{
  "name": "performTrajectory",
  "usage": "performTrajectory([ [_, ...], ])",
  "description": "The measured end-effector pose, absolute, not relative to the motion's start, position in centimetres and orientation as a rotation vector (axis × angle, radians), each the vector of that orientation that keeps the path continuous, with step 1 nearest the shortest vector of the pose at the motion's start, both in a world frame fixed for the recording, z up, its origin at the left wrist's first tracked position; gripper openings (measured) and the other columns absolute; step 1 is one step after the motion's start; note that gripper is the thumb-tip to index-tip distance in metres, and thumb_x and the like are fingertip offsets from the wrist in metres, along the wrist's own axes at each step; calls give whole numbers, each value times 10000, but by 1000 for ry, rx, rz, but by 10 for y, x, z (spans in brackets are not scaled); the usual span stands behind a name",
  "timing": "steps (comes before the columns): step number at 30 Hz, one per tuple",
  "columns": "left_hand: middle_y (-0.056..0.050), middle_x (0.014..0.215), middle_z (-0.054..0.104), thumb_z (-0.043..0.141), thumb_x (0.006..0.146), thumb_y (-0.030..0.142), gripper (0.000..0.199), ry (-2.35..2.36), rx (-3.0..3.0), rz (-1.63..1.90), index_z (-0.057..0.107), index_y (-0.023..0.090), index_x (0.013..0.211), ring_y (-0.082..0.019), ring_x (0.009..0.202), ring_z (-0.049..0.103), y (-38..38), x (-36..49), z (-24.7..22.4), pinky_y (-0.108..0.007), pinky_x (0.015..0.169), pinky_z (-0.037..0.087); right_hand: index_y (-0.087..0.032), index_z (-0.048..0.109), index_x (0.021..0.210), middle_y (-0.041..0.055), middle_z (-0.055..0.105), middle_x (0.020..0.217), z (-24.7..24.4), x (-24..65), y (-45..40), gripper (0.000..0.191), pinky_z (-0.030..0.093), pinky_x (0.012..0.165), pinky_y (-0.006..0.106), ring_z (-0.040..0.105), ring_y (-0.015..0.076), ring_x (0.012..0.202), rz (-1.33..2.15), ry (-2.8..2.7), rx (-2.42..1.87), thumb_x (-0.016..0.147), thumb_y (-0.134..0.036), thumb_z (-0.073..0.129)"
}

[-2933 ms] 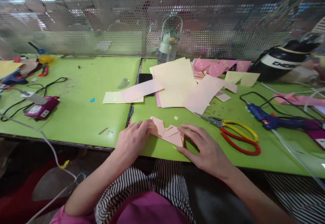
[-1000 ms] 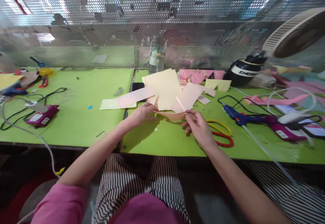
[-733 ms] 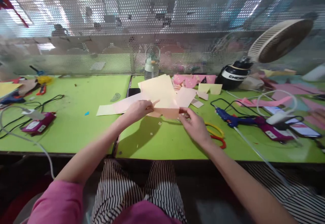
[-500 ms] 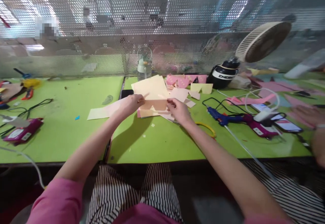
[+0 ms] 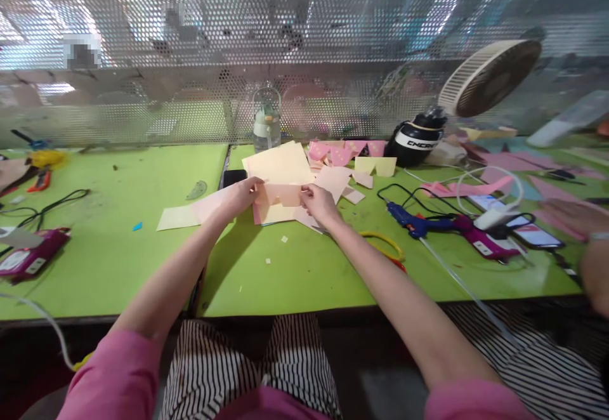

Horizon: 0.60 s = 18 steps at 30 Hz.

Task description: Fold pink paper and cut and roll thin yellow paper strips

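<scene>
1. Plainly, the pink card piece (image 5: 284, 194) is held up just above the paper pile (image 5: 280, 166), pinched at its left end by the left hand (image 5: 242, 195) and at its right end by the right hand (image 5: 320, 203) — both closed on it by thumb and fingertips.
2. Risk, as I judge it: such thin grips at the ends could let the card bend, crease or slip into the loose sheets below.
3. Scissors (image 5: 380, 242) lie near the right forearm — a sweep back could snag them.
4. A glue gun (image 5: 409, 218) and its cord lie further right, easy to drag.
</scene>
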State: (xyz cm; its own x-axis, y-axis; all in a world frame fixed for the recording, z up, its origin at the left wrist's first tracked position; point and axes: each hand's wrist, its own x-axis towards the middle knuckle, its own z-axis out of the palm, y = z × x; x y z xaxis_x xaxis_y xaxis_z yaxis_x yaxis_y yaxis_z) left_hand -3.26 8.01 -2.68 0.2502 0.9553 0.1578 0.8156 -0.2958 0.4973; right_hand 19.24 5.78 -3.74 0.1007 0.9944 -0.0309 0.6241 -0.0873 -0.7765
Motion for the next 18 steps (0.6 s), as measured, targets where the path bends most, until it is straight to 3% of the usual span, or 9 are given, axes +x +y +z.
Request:
performTrajectory([
  [12,-74,1132,694,478,895,134,442,1626,2128,707,506,205,1329,-182,956,663,77,-34,-31,-263,821,497,-178,566,1215,84,605,1199,-30,188,52,347,543,827,415,623,202,990,844,-1522,-1812,922,-364,573],
  [18,-70,1067,715,480,882,102,448,1691,2069,752,520,197,1319,-190,944,665,74,-36,-31,-270,822,494,-176,575,1195,77,618,1165,-30,187,54,330,550,802,395,631,186,952,751,-1527,-1812,925,-365,570],
])
